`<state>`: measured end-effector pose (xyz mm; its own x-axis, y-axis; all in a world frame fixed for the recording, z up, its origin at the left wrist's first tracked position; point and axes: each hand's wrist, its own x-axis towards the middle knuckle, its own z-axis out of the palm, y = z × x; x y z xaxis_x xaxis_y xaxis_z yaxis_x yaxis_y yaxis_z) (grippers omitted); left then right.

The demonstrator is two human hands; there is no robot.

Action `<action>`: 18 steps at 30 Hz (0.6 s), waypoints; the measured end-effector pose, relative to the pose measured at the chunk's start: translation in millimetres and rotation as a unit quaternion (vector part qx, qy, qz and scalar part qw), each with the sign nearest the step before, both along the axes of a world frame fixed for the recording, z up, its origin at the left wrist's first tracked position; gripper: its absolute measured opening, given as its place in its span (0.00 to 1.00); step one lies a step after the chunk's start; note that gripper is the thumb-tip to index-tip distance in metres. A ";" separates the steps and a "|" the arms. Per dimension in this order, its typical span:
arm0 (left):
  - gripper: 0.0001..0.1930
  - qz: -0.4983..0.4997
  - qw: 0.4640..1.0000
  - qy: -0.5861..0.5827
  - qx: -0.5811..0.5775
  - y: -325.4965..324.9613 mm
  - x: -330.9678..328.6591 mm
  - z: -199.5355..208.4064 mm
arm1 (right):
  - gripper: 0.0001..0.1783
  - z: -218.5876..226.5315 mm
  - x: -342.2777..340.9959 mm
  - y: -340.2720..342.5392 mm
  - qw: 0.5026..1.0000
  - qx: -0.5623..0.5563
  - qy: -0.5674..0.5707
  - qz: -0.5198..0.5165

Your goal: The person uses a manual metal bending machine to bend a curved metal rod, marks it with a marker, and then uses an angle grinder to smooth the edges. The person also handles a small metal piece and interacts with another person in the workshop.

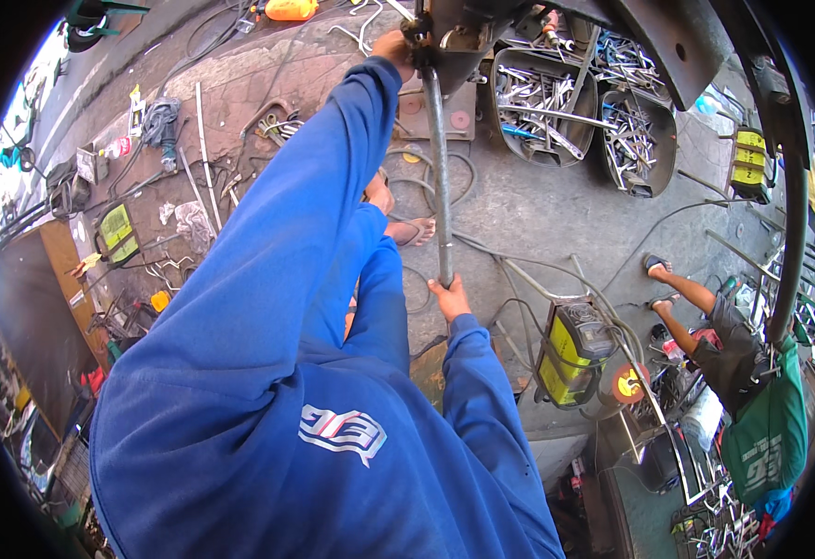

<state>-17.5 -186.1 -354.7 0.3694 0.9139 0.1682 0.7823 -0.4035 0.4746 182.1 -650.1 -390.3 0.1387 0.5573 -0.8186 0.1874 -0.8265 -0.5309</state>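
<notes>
My right hand point(450, 298) is closed around the lower end of a long grey metal pipe point(441, 177). The pipe runs up to a dark metal machine part point(468, 42) at the top of the view. My left hand point(395, 51) reaches up beside the pipe's upper end, closed against the dark fitting there. Its fingers are partly hidden, so what they grip cannot be made out. A thin light rod point(401, 9) sticks out just above that hand.
Two dark bins point(496, 121) point(645, 191) of metal pieces stand right of the pipe. A yellow-green and black machine point(570, 359) sits on the floor with cables around it. A person in green point(771, 438) is at the right. Rods and a bent hose litter the left floor.
</notes>
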 end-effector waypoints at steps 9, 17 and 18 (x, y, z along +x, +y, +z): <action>0.15 0.010 0.997 -0.073 0.011 -4.5 4.7 13.8 | 0.23 -1.3 -1.2 -2.2 1.000 -0.012 -0.017 0.001; 0.13 -0.002 0.996 -0.075 0.052 -1.8 -0.1 -4.1 | 0.24 -5.6 0.4 -4.5 0.999 -0.031 -0.025 0.012; 0.12 -0.014 0.995 -0.080 0.055 1.7 -1.1 -12.6 | 0.24 -5.4 -0.2 -4.6 1.000 -0.007 -0.019 0.004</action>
<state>-18.6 -184.5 -367.2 0.3544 0.8769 0.3248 0.6883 -0.4798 0.5442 181.8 -654.7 -395.7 0.1654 0.5470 -0.8206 0.2134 -0.8322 -0.5117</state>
